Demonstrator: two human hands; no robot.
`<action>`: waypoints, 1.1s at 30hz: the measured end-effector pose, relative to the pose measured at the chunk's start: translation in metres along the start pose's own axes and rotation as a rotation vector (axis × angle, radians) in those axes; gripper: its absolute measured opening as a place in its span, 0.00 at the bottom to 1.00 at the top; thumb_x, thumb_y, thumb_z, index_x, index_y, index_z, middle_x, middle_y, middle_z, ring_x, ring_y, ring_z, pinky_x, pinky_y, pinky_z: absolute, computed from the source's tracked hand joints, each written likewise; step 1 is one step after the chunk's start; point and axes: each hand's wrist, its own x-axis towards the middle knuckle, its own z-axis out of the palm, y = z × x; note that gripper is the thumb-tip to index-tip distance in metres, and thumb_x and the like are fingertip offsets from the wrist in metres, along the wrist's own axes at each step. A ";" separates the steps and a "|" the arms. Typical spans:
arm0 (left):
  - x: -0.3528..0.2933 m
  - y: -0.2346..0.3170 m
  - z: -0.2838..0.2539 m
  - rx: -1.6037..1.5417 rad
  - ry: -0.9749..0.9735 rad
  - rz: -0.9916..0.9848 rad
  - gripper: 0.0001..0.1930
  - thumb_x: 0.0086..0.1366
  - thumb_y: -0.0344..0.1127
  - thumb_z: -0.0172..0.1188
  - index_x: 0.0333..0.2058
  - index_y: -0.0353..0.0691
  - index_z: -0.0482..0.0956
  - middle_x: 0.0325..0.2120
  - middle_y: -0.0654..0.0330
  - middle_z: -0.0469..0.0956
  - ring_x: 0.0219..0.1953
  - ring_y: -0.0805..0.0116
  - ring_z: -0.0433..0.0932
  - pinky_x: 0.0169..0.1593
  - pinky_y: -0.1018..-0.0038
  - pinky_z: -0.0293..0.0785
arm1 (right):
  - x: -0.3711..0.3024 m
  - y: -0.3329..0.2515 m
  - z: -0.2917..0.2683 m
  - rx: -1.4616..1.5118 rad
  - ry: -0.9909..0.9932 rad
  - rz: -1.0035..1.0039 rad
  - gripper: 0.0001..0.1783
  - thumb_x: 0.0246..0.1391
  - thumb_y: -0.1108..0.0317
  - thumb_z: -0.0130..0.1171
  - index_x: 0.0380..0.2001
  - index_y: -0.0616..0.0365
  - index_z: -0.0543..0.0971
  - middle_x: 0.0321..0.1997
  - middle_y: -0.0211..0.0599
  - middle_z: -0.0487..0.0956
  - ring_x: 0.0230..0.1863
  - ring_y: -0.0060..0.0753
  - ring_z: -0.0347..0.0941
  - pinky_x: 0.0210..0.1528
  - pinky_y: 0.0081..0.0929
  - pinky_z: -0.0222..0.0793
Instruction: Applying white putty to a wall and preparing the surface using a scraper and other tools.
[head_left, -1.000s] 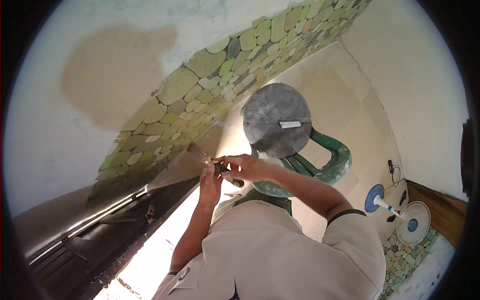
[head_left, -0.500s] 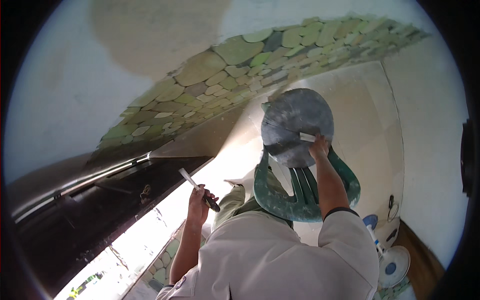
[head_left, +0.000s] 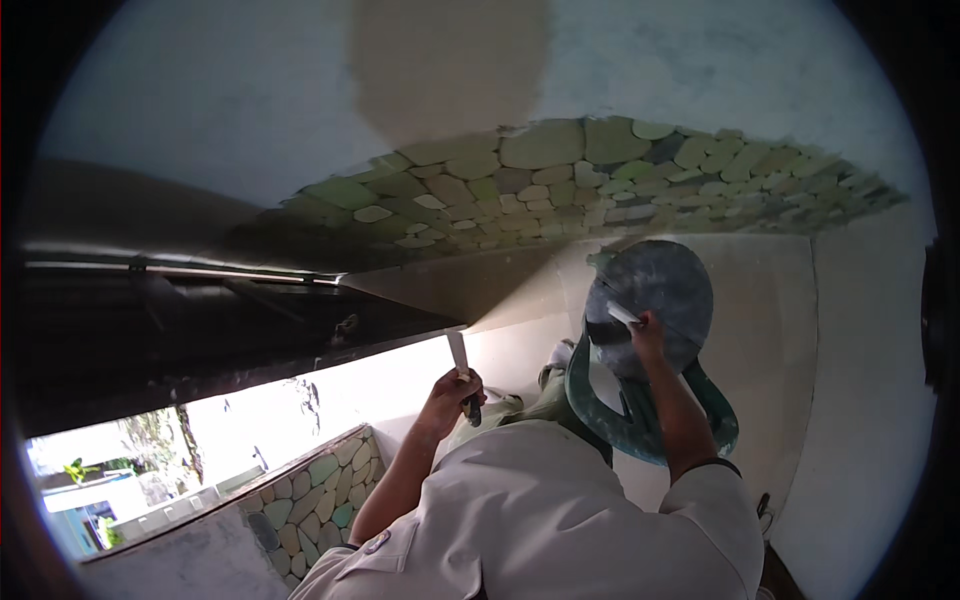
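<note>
My left hand (head_left: pixel 450 404) is closed around the dark handle of a putty knife (head_left: pixel 457 350), whose pale blade points upward, in front of the bright doorway. To the right, my right hand (head_left: pixel 649 338) grips a second flat-bladed tool (head_left: pixel 622 313) that looks like a scraper. Its handle is hidden in my fingers. The blade lies over a round grey board (head_left: pixel 665 278) with whitish smears; whether it touches the surface I cannot tell. Under the board stands a green plastic chair (head_left: pixel 724 420), its back toward me.
Ahead, a wall carries a band of greenish flat stones (head_left: pixel 545 150) with pale plaster above. A dark door panel (head_left: pixel 230 330) stands at the left beside a bright opening. Below that opening is a low stone-faced wall (head_left: pixel 315 500). A plain wall (head_left: pixel 870 400) bounds the right.
My view has swung left, so the board and chair appear lower and farther right. The left putty knife now points more upright. The right blade has shifted toward the board's left side.
</note>
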 end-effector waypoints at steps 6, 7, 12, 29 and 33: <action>-0.012 0.011 -0.007 0.034 0.095 0.127 0.10 0.63 0.31 0.57 0.42 0.37 0.71 0.32 0.62 0.74 0.32 0.73 0.75 0.39 0.74 0.75 | -0.031 -0.133 0.016 0.622 -0.344 0.081 0.11 0.51 0.69 0.59 0.38 0.55 0.71 0.30 0.32 0.75 0.28 0.23 0.75 0.25 0.20 0.70; -0.017 0.011 -0.014 0.006 0.112 0.162 0.10 0.63 0.31 0.57 0.42 0.37 0.71 0.32 0.62 0.74 0.32 0.73 0.75 0.39 0.74 0.75 | -0.051 -0.180 0.010 0.688 -0.382 0.012 0.11 0.50 0.68 0.60 0.37 0.56 0.71 0.29 0.32 0.75 0.28 0.21 0.74 0.25 0.19 0.69; -0.034 0.031 -0.021 0.038 0.161 0.288 0.20 0.59 0.34 0.63 0.50 0.40 0.71 0.36 0.64 0.74 0.38 0.76 0.74 0.41 0.75 0.73 | -0.132 -0.284 0.005 0.777 -0.687 -0.106 0.12 0.51 0.68 0.61 0.37 0.56 0.70 0.31 0.31 0.74 0.30 0.22 0.75 0.28 0.21 0.70; -0.041 0.030 -0.066 -0.101 0.133 0.476 0.15 0.57 0.33 0.64 0.42 0.35 0.76 0.30 0.61 0.76 0.29 0.74 0.75 0.34 0.76 0.73 | -0.225 -0.331 0.027 0.619 -0.952 -0.433 0.45 0.46 0.67 0.69 0.63 0.56 0.55 0.36 0.35 0.74 0.37 0.25 0.72 0.39 0.24 0.69; -0.040 0.033 -0.068 -0.093 0.017 0.525 0.18 0.57 0.35 0.64 0.45 0.35 0.75 0.34 0.60 0.77 0.37 0.70 0.77 0.39 0.74 0.76 | -0.237 -0.336 0.027 0.549 -0.925 -0.464 0.46 0.44 0.67 0.70 0.63 0.55 0.55 0.37 0.35 0.74 0.40 0.27 0.73 0.42 0.26 0.70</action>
